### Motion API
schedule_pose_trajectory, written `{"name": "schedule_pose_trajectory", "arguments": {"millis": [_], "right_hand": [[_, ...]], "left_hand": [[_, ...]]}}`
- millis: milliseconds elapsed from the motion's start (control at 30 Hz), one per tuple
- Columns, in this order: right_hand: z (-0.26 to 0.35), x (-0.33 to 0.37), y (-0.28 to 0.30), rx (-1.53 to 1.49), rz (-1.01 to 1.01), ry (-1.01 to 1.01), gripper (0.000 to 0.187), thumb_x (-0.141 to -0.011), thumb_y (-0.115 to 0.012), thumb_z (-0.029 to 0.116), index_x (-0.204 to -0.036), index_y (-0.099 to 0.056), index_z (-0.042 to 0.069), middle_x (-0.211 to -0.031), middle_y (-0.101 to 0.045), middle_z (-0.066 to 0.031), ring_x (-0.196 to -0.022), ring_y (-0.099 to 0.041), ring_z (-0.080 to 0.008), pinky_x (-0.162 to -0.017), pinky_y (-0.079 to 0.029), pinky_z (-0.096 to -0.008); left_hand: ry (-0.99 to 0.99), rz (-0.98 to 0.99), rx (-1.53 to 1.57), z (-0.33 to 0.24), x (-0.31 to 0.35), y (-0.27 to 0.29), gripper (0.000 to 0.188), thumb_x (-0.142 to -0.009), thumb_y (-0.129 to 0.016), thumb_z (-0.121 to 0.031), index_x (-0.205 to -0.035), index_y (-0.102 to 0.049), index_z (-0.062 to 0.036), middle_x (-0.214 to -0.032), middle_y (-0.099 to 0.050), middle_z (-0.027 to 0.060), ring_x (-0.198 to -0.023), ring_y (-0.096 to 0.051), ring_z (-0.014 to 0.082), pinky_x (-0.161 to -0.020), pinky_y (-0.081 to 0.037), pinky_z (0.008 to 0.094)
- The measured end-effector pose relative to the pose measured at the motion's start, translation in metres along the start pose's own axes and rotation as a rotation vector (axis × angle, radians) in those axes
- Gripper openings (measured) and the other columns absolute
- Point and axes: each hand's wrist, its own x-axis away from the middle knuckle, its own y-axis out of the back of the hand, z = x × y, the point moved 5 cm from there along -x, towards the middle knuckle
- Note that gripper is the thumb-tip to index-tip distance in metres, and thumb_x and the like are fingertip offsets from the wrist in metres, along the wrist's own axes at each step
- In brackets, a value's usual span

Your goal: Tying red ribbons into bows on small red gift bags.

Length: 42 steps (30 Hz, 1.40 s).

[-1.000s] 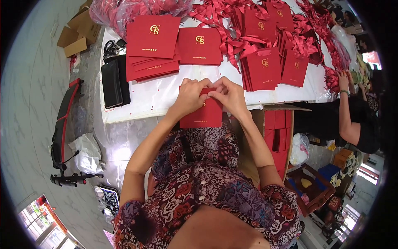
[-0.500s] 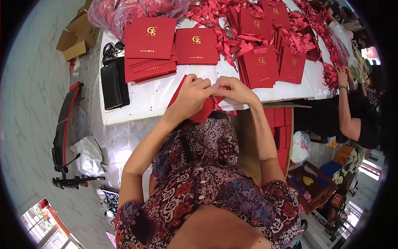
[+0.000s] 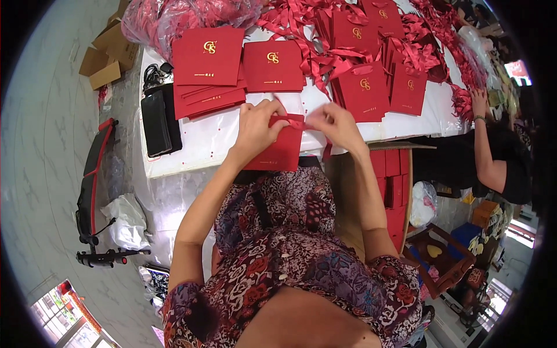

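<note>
A small red paper bag [image 3: 279,152] with a gold mark is held upright at the near table edge. My left hand [image 3: 257,129] is closed on its top left edge, thumb and fingers pinching the bag and the ribbon there. From that thumb a red ribbon [image 3: 296,123] runs right along the bag's top to my right hand [image 3: 338,129]. The right fingers are bent together at the ribbon, a little blurred by motion. A length of ribbon hangs below the right hand.
Behind my hands lie a stack of flat red bags [image 3: 208,61] and another flat pile [image 3: 272,65]. Ribboned bags [image 3: 364,91] stand to the right. A black phone [image 3: 155,123] lies left. Another person's arm [image 3: 481,133] reaches to the table at right.
My hands have moved apart, the right one slightly rightward, drawing a stretch of ribbon between them. The bag has turned from a slant to nearly straight, its front now showing.
</note>
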Motion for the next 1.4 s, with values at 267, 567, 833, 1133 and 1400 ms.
{"name": "schedule_pose_trajectory", "arguments": {"millis": [267,567,833,1133,1400], "right_hand": [[0.0,0.012,-0.026,-0.174,0.175,-0.144,0.03,-0.09,-0.072,0.028,-0.079,-0.064,0.001,-0.059,-0.058,-0.0004,-0.054,-0.052,-0.0052,-0.051,-0.04,-0.0254],[0.001,-0.009,-0.021,0.005,-0.098,-0.025,0.028,-0.09,-0.07,0.024,-0.082,-0.061,0.0,-0.06,-0.058,-0.0039,-0.055,-0.056,-0.0154,-0.052,-0.042,-0.0322],[0.047,0.011,-0.008,0.373,-0.217,0.276,0.028,-0.083,-0.077,0.02,-0.098,-0.061,0.003,-0.095,-0.061,-0.0135,-0.079,-0.063,-0.0295,-0.068,-0.052,-0.0406],[0.051,0.025,-0.061,-0.095,0.262,0.191,0.026,-0.086,-0.073,0.015,-0.11,-0.068,0.004,-0.093,-0.064,-0.0107,-0.084,-0.066,-0.0264,-0.075,-0.052,-0.0341],[0.041,0.016,-0.056,0.175,0.115,0.254,0.013,-0.088,-0.07,0.013,-0.095,-0.066,0.003,-0.086,-0.064,-0.0132,-0.08,-0.065,-0.0293,-0.071,-0.05,-0.0382]], "left_hand": [[-0.076,-0.348,-0.105,-0.016,-0.005,-0.01,0.021,-0.086,-0.071,-0.022,-0.096,-0.063,-0.0063,-0.084,-0.063,0.0082,-0.082,-0.059,0.0281,-0.085,-0.035,0.0401],[0.317,0.135,0.788,-0.043,0.055,-0.057,0.021,-0.101,-0.051,-0.012,-0.118,-0.045,-0.0004,-0.076,-0.059,0.0052,-0.072,-0.06,0.0116,-0.068,-0.048,0.0277],[0.376,0.138,0.548,0.019,0.066,-0.025,0.017,-0.097,-0.061,-0.017,-0.107,-0.065,-0.0037,-0.072,-0.065,0.0075,-0.068,-0.065,0.0169,-0.064,-0.051,0.0316],[0.531,0.159,1.002,0.026,0.042,-0.02,0.021,-0.096,-0.066,-0.015,-0.11,-0.064,0.0001,-0.088,-0.071,0.0049,-0.076,-0.064,0.007,-0.069,-0.053,0.0214],[0.161,-0.237,-0.167,0.012,0.055,0.009,0.051,-0.083,-0.077,-0.013,-0.125,-0.053,0.0012,-0.104,-0.06,0.015,-0.1,-0.062,0.03,-0.078,-0.053,0.037]]}}
